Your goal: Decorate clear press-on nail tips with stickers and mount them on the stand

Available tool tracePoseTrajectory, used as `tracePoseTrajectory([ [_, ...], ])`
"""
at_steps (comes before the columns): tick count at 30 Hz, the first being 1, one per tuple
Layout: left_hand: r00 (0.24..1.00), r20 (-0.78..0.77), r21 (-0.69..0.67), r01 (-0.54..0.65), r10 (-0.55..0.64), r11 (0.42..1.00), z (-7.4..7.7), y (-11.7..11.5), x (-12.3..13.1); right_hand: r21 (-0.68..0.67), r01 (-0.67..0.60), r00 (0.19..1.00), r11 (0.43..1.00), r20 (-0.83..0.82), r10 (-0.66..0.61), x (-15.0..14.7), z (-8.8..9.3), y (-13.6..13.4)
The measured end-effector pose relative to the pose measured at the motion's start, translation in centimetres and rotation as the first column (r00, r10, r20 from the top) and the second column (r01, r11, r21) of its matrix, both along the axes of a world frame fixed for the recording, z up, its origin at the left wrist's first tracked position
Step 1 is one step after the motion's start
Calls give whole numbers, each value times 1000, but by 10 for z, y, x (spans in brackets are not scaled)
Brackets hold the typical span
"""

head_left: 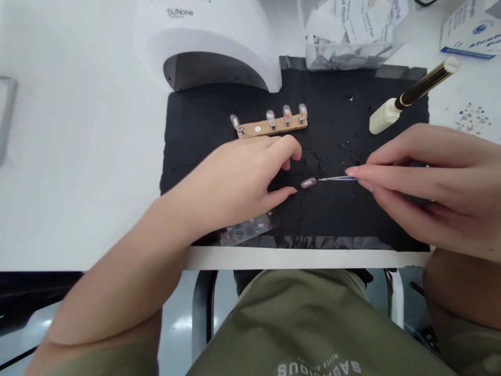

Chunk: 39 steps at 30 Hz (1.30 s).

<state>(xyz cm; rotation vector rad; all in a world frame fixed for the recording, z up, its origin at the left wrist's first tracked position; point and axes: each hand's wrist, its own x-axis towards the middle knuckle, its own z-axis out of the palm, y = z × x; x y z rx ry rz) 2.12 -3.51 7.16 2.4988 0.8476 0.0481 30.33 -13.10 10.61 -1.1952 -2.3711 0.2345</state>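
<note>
My right hand (434,183) pinches a slim pair of tweezers (338,178), their fine point directed left. At that point is a small pinkish false nail (308,183); whether the tweezers grip it or only touch it, I cannot tell. My left hand (254,177) rests over the black mat with nothing in it, thumb stretched toward the false nail and apart from the bent forefinger. Just beyond the left knuckles lies a wooden nail stand (257,128) bearing several decorated false nails (287,115). A clear sticker sheet (248,230) is partly under my left wrist.
The black mat (195,125) covers the table's middle. Behind it are a white nail lamp (219,31), a clear box (348,57) of alcohol pads, and an alcohol pad carton (467,31). A cream polish bottle (385,116), brush cap tilted, stands near my right hand. Loose flakes (473,118) lie right.
</note>
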Motion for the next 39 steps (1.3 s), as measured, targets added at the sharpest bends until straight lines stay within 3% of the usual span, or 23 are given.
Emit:
tracePoseTrajectory([
  [5, 988, 138, -117, -52, 68, 992, -17, -8, 10, 20, 3, 1000, 1000, 18, -3, 1, 0, -2],
  [8, 963, 261, -172, -13, 59, 985, -27, -10, 13, 9, -6, 1000, 1000, 20, 6, 3, -1, -2],
  [14, 918, 393, -169, 20, 49, 985, -39, -10, 15, 32, -24, 1000, 999, 12, 23, 4, -8, 2],
  [18, 894, 443, -190, 28, 60, 981, -40, -10, 15, 43, -24, 1000, 999, -16, 25, 2, -6, 1],
  [21, 841, 513, -298, -12, 171, 955, -38, -12, 16, -11, 21, 999, 1000, -34, -21, 1, 1, -2],
  [23, 786, 552, -401, -43, 278, 915, -37, -15, 18, -23, 74, 997, 997, -30, -75, 1, 3, -3],
  [27, 690, 548, -589, -82, 472, 804, -35, -19, 22, 50, 61, 991, 997, -121, -55, 2, -2, -2],
  [31, 590, 544, -693, -84, 596, 716, -33, -23, 23, 65, 86, 987, 994, -141, -76, 1, -6, 2],
  [39, 605, 498, -673, -182, 621, 717, -25, -23, 24, 36, 111, 978, 993, -181, -102, 0, -11, 4],
])
